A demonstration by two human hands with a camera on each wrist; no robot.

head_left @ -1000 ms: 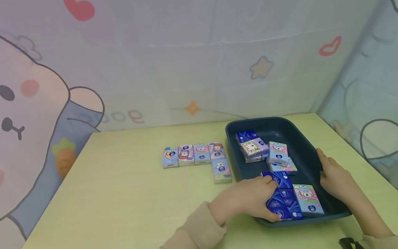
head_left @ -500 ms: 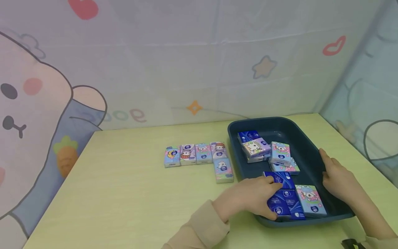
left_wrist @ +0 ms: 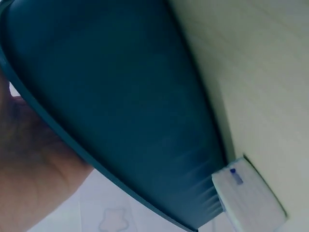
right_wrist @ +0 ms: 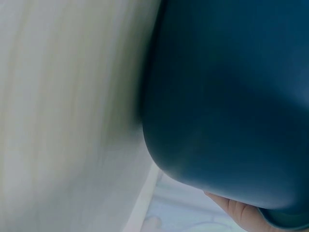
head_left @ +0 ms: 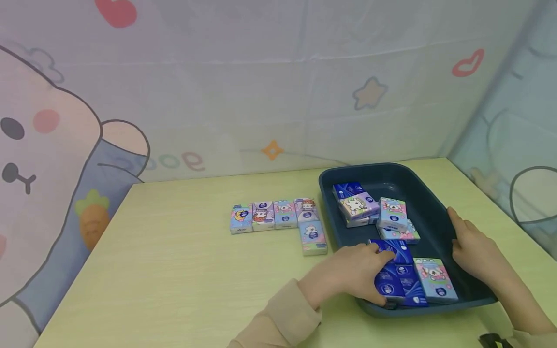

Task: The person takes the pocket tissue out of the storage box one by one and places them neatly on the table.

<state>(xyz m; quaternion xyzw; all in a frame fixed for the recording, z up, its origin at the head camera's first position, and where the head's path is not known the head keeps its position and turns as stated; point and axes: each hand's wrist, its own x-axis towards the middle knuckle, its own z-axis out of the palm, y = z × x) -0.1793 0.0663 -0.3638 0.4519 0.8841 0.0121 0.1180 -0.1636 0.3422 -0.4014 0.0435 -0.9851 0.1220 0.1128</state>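
Note:
A dark blue-green plastic tray (head_left: 428, 212) stands on the right of the table, holding several pocket tissue packs. My left hand (head_left: 359, 270) reaches over its near left rim and pinches a dark blue tissue pack (head_left: 388, 285) between thumb and fingers. Other blue packs (head_left: 413, 285) lie against and under that one; the hand partly covers them. Beside them is a light blue-and-pink pack (head_left: 435, 280). My right hand (head_left: 476, 251) grips the tray's right rim. Both wrist views mostly show the tray's outer wall (left_wrist: 120, 106), with the left hand's pinch hidden behind it.
Left of the tray, a row of tissue packs (head_left: 263, 216) lies on the pale yellow table (head_left: 174, 270), with another pack (head_left: 312, 239) below the row's right end. More packs (head_left: 359, 205) are heaped in the tray's far half. A printed cloth (head_left: 226, 96) hangs behind.
The view has shifted slightly since a second ago. My left fingers have closed a little on the blue pack, and its near end looks slightly raised. My right hand stays on the rim.

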